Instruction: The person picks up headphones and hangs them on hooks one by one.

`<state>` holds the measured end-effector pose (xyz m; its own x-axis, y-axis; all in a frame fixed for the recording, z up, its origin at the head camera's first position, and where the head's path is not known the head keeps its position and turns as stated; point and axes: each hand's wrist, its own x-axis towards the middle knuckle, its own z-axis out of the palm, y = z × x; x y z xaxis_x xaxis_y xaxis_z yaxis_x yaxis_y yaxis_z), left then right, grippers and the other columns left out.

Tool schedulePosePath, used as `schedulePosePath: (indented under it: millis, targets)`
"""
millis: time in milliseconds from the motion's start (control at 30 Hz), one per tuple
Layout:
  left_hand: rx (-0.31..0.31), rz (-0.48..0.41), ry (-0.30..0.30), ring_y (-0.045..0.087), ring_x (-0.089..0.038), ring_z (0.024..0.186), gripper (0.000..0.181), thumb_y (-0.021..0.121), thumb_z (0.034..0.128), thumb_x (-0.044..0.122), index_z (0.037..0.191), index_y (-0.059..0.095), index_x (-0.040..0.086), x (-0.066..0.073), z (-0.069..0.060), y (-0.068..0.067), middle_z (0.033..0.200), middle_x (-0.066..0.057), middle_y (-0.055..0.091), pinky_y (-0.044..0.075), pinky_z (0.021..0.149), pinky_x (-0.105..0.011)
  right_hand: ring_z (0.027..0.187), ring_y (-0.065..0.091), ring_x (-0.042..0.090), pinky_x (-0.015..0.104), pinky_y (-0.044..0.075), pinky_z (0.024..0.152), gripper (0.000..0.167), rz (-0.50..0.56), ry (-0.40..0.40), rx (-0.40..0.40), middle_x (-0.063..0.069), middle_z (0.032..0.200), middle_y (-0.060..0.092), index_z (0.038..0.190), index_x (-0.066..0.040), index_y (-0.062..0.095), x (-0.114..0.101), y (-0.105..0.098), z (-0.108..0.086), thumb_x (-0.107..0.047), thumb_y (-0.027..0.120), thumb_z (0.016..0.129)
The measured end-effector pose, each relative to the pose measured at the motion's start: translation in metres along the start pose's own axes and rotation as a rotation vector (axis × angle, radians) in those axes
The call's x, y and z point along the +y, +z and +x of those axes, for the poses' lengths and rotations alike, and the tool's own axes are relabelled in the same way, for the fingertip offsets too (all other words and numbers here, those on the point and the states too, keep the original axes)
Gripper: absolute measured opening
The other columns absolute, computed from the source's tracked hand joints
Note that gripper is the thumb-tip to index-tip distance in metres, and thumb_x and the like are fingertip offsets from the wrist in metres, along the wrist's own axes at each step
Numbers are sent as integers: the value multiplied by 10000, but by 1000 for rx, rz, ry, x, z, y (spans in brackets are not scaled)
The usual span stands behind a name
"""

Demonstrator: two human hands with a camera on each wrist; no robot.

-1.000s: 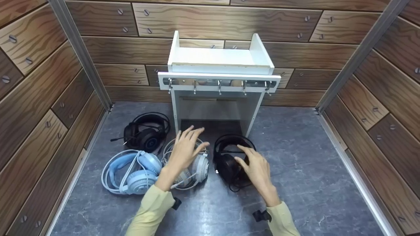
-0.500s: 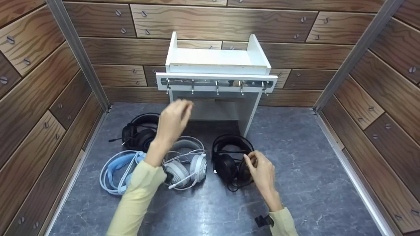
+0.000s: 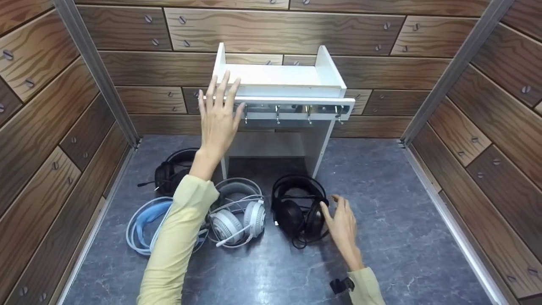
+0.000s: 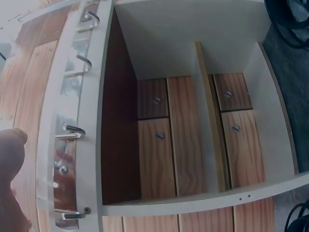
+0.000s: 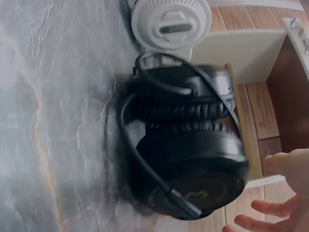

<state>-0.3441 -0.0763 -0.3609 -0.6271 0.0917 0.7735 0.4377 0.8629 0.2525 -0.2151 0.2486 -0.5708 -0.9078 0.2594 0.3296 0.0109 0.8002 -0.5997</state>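
My left hand (image 3: 218, 123) is raised with straight, spread fingers at the left end of the white hook rail (image 3: 292, 113). Whether it touches the rail I cannot tell. In the left wrist view only part of that hand (image 4: 9, 181) shows, beside the metal hooks (image 4: 72, 133). On the floor at centre right lies a black headset (image 3: 298, 212). My right hand (image 3: 342, 226) is close to its right ear cup with loosely bent fingers, gripping nothing. The right wrist view has the black headset (image 5: 193, 150) large, its microphone boom pointing toward the camera side.
A white-grey headset (image 3: 237, 216) lies left of the black one. Farther left are a light blue headset (image 3: 146, 224), partly behind my sleeve, and another black headset (image 3: 167, 173). The white shelf unit (image 3: 319, 144) stands behind, near wood-patterned walls (image 3: 381, 72).
My left hand has risen from over the white-grey headset to the rail's left end, its fingers bending and then spreading. The right hand has shifted slightly right and down beside the black headset.
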Motion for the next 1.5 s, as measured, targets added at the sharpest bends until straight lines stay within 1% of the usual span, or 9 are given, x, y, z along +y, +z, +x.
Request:
schedulePosePath:
  millis: [200,567,700,867,1000,1133,1233,1367,1500]
  targets:
    - [-124,33,-53,92,-283,1564,558,495,1064,357,1593,338,274,-5,5,6,1684,-26,219,-30,1223,-598,1076,604,442,572,477,905,507,9,50,-45,249,1271,592,1375,11,535,9,3,10,-332,627,1013]
    - [-113,64,-56,145,-280,1544,544,507,1057,356,1575,358,288,-9,2,11,1670,-22,250,81,1230,-566,1139,607,426,590,444,982,524,-1,118,-209,266,1277,616,1400,57,513,17,8,45,-340,523,1059]
    - [-115,78,-54,145,-278,1543,548,500,1057,365,1578,344,292,-10,1,13,1669,-18,249,84,1228,-571,1132,624,424,588,435,1003,546,-70,131,-302,248,1218,672,1384,70,526,20,13,59,-375,480,1070]
    - [-131,77,-52,129,-277,1548,541,476,1063,367,1581,335,295,-10,0,14,1671,-17,240,68,1231,-571,1058,661,426,568,495,921,544,-150,135,-394,215,1151,711,1281,38,632,25,20,69,-432,460,1066]
    - [-146,90,-49,126,-276,1548,533,453,1071,329,1587,322,302,-9,0,15,1675,-11,231,84,1227,-579,925,634,363,486,504,837,515,-12,201,-472,211,998,671,1094,74,654,32,24,74,-405,467,1063]
    - [-144,107,-47,131,-275,1548,545,459,1067,268,1590,313,311,-8,1,17,1677,-5,229,103,1223,-580,917,599,272,410,531,837,520,214,356,-549,186,1052,588,1175,121,575,37,25,76,-377,492,1052]
    - [-141,102,-52,127,-268,1551,548,461,1066,250,1590,313,314,-8,1,18,1678,1,225,82,1228,-571,872,608,216,365,565,805,476,355,449,-548,146,1031,547,1189,105,535,39,26,74,-348,520,1041]
    - [-134,89,-61,112,-258,1556,544,454,1067,245,1588,315,321,-8,2,19,1683,12,213,37,1235,-555,696,533,131,278,528,661,304,424,441,-501,37,833,472,935,-12,523,38,27,72,-297,534,1042]
    - [-126,92,-55,118,-258,1555,538,442,1070,253,1587,313,323,-8,3,20,1683,10,210,34,1235,-550,657,470,122,241,433,610,348,382,398,-464,1,756,455,821,-70,498,35,26,69,-321,513,1061]
